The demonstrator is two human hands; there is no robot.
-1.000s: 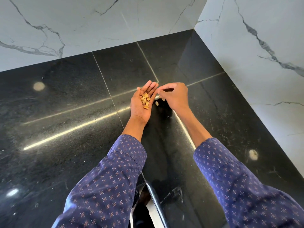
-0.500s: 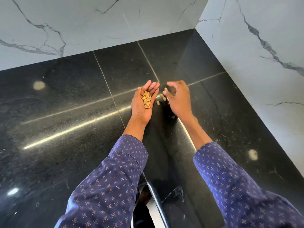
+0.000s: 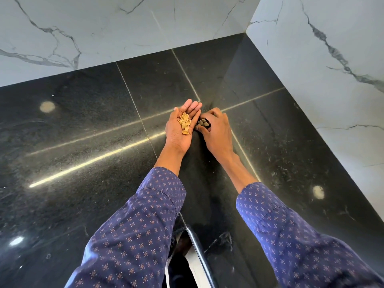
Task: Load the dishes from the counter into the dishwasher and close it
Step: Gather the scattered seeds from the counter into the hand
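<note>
No dish and no dishwasher is in view. My left hand (image 3: 179, 135) lies palm up on the black stone counter (image 3: 93, 146), fingers straight, with several tan nut shells (image 3: 184, 123) in the palm. Right beside it, my right hand (image 3: 218, 134) rests palm down on the counter. Its thumb and fingers curl round a few more shells (image 3: 202, 122) that lie on the stone. The two hands touch at the fingertips.
The counter fills an inside corner between a white marble back wall (image 3: 104, 28) and a white marble right wall (image 3: 332, 69). The counter's glossy front edge (image 3: 199, 256) shows at the bottom between my sleeves.
My right hand lifted off the loose shells, then came down over them and closed its fingers round them. The left hand stayed palm up with its shells.
</note>
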